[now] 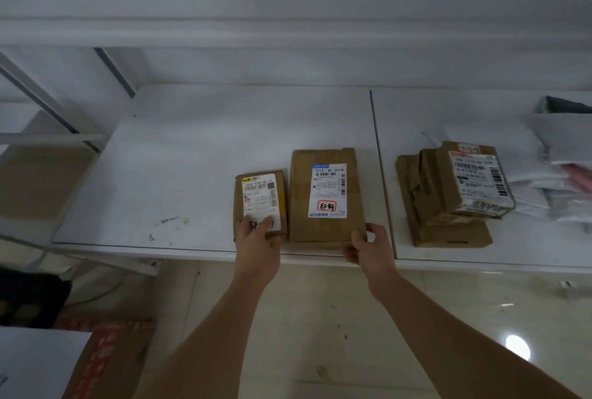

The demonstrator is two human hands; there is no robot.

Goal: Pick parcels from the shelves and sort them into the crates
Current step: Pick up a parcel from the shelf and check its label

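Two brown cardboard parcels lie side by side near the front edge of a white shelf. The small parcel carries a white and yellow label; my left hand grips its near end, thumb on the label. The larger flat parcel has a white label with a red stamp. My right hand pinches its near right corner, thumb on top and fingers under the edge.
A stack of battered brown boxes sits on the adjoining shelf panel to the right, with white plastic mailers beyond it. A cardboard box with red tape stands on the tiled floor at lower left, beside a dark object.
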